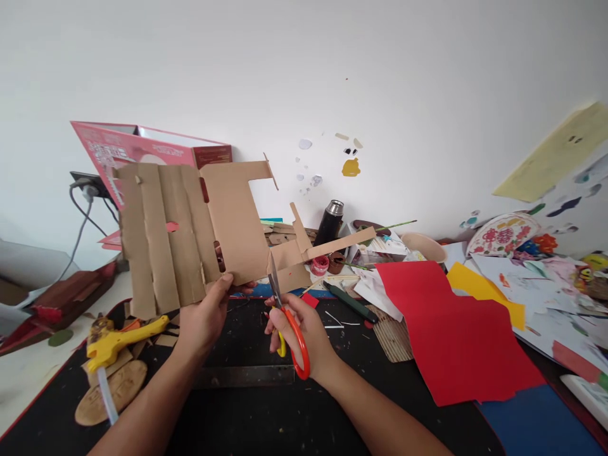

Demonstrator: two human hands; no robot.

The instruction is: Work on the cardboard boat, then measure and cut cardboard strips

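My left hand (212,308) grips the lower edge of a large flattened piece of cardboard (237,221), its thumb on the front face and its fingers behind. The cardboard is held up above the desk; its left part is ridged with folded strips, and its right part is smooth with cut-out edges. In my right hand (304,329) is a pair of scissors (295,332) with red and yellow handles. Their blades point up and meet the cardboard's lower right side, where a narrow cardboard strip (339,244) sticks out to the right.
A yellow glue gun (123,342) lies at the left beside an oval wooden piece (111,392). Red paper (460,329) covers the right side. Behind stand a black thermos (330,223) and a pink box (156,142). A green pen-like tool (350,303) and a metal ruler (244,376) lie on the desk.
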